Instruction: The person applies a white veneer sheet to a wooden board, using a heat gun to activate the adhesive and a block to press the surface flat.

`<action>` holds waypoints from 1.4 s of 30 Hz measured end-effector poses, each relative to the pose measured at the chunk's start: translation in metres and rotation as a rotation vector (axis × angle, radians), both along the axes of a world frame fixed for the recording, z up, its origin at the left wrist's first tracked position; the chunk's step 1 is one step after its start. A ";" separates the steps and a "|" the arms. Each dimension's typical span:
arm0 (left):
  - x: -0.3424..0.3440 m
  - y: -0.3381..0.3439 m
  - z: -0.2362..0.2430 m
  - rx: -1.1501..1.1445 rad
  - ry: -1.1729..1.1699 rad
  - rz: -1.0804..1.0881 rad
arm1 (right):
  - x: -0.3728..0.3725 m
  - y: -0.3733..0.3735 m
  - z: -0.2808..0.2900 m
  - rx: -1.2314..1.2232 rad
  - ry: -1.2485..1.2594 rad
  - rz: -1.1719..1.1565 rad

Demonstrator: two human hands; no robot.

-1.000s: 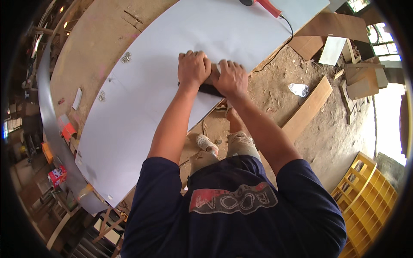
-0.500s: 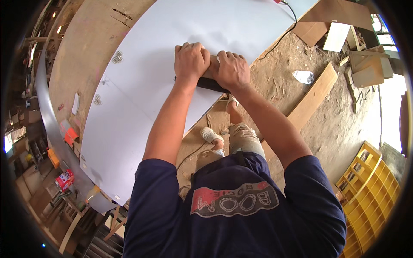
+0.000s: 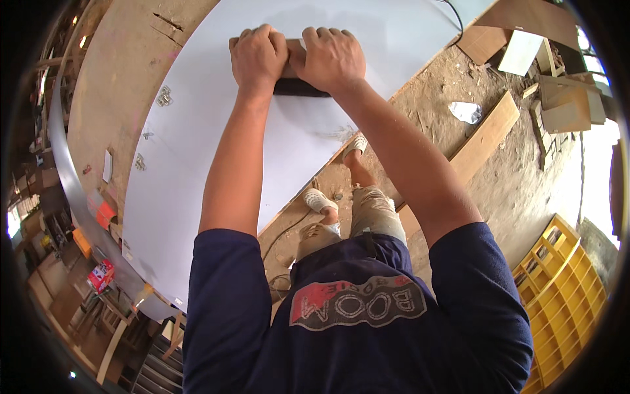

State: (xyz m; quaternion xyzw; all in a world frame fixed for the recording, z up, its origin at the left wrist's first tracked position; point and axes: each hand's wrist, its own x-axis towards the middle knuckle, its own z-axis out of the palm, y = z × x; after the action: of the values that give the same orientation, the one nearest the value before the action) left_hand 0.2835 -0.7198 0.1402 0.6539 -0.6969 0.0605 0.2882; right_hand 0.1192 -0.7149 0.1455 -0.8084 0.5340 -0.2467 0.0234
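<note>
My left hand and my right hand are closed over a brown block with a dark base, side by side, both arms stretched forward. The block lies on a large white board with a curved left edge. Small metal fittings sit near that curve. My fingers hide much of the block's top.
A black cord hangs over the board's upper right. Below lie a plank, crumpled silvery material and wood offcuts. My feet stand beside the board's edge. A yellow grid frame is at lower right, a curved silver strip at left.
Both hands have moved forward and left across the board with the block. The view has shifted slightly, and the red tool at the top has left the picture.
</note>
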 end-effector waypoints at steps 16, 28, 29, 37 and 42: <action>-0.008 0.043 0.002 0.007 0.050 -0.138 | -0.007 0.062 0.007 0.066 0.015 -0.069; 0.048 -0.031 -0.007 -0.116 -0.001 0.073 | 0.043 -0.046 -0.001 -0.159 -0.031 0.109; 0.054 -0.041 -0.008 -0.130 -0.040 0.091 | 0.048 -0.058 -0.002 -0.153 -0.031 0.114; 0.095 -0.084 -0.020 -0.243 -0.023 0.200 | 0.082 -0.107 0.020 0.123 0.040 0.218; 0.058 -0.069 -0.005 -0.218 -0.037 0.126 | 0.056 -0.089 -0.002 -0.156 -0.040 0.131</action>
State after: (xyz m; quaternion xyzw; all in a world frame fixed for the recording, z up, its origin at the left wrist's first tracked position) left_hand 0.3417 -0.7885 0.1351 0.6599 -0.6490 0.1662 0.3403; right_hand 0.1757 -0.8035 0.1435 -0.8360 0.4583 -0.3016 -0.0130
